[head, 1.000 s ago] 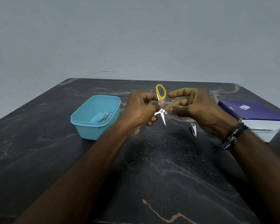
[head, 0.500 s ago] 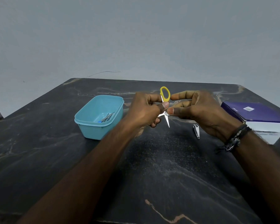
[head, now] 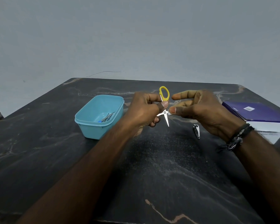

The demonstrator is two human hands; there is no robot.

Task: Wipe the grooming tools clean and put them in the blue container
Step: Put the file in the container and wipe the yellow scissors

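Here, above the table's (head: pixel 55 159) middle, the left hand (head: pixel 144 109) gripped the yellow-handled scissors (head: pixel 164 104) blades-down and spread, apparently so the right hand (head: pixel 199 109), pinching a small white wipe (head: pixel 170 113), could reach the pivot, the blue container (head: pixel 90 125) waiting toward the left edge.

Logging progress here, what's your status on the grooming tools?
Left hand grips yellow-handled scissors, blades open. Right hand pinches small white wipe at pivot. Nail clipper on table; blue container holds tools. Nothing blocking.
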